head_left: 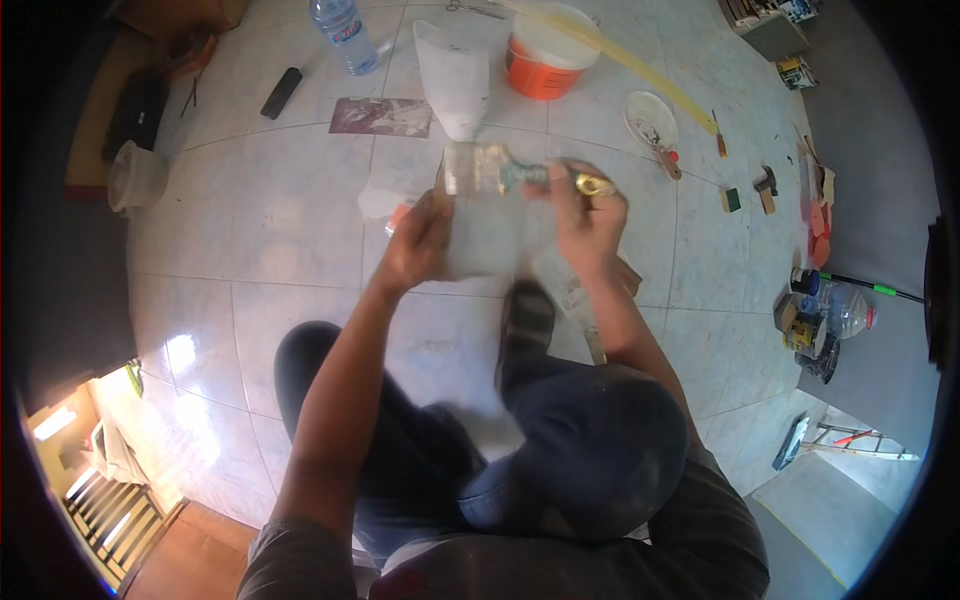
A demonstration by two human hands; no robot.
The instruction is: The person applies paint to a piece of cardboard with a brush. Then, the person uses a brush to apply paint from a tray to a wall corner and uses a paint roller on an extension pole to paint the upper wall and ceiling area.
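Note:
In front of me my right hand (585, 215) is closed round the handle of a wide flat paintbrush (475, 168). The brush points left, its pale bristles over the top edge of a whitish rectangular panel (485, 240). A worn teal handle shows between bristles and fingers, and a gold-coloured end with a hole sticks out past them. My left hand (418, 245) grips the panel by its left edge. The panel is somewhat blurred, so its material is unclear. Just left of that hand, a small white and orange item (392, 212) lies on the floor, partly hidden.
Ahead on the tiles stand a water bottle (345, 38), a white bag (452, 80) and an orange-white bucket (545, 65). Nearby lie a stained sheet (380, 116), a white lid (650, 120) and a hammer (767, 188). Bottles and cans (815, 320) line the right wall.

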